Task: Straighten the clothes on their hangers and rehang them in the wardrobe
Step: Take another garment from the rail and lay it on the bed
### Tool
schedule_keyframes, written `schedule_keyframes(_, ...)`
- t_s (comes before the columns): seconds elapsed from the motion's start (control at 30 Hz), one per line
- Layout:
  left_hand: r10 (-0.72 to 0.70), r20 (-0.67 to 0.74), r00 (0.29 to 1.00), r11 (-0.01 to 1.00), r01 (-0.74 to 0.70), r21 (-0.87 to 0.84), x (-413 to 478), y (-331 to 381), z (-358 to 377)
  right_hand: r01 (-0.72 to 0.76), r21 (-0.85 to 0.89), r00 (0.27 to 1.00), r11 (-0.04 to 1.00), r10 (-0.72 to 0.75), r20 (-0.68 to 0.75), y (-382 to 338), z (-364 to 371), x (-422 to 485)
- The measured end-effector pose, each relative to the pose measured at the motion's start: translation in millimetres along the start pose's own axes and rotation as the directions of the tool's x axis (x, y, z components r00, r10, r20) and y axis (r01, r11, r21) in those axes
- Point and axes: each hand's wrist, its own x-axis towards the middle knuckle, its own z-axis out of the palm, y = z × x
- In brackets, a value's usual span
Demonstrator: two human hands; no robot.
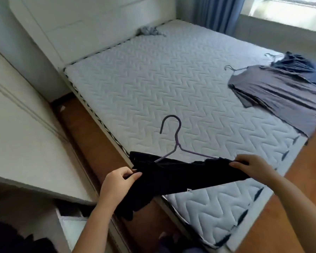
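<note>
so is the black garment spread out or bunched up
Bunched up: the black garment is a narrow gathered band on the purple hanger, not spread flat.

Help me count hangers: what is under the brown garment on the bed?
A thin hanger hook pokes out from the brown garment at its neck; the hanger's shoulders are covered. Beneath it lies the quilted mattress. Whether anything else is underneath cannot be seen.

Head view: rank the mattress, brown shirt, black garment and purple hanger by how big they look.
1. mattress, by far.
2. brown shirt and black garment: about alike; the garment is nearer the camera and bunched, so unranked.
3. purple hanger, partly hidden in the garment.
</note>
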Motion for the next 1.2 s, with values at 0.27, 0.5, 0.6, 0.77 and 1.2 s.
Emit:
schedule_keyframes(0.27, 0.158, 0.424, 0.892, 0.976, -0.206, 0.069, 22.1, 6.5, 70.1, -0.459, 0.318, 0.84, 0.83, 0.522, -0.147, 61.8, 73.6, -134.0)
schedule_keyframes(0.5, 0.206, 0.574, 0.792, 0.956, -0.289, 0.057, 11.4, 32.8, 116.4, -0.58, 0.449, 0.669, 0.68, 0.712, -0.214, 75.7, 89.9, -202.8)
schedule_keyframes(0.6, 0.223, 0.603, 0.766, 0.942, -0.328, 0.068, 3.4, 41.8, 126.5, -0.586, 0.483, 0.599, 0.65, 0.749, -0.281, 82.1, 92.1, -217.0)
schedule_keyframes(0.77, 0.243, 0.613, 0.752, 0.932, -0.355, 0.067, -8.5, 56.1, 137.1, -0.575, 0.524, 0.566, 0.628, 0.768, -0.299, 97.0, 99.6, -237.9)
schedule_keyframes(1.2, 0.318, 0.622, 0.716, 0.877, -0.471, 0.094, -162.3, 136.6, 261.9, -0.532, 0.645, 0.524, 0.549, 0.812, -0.258, 247.1, 58.6, -381.6)
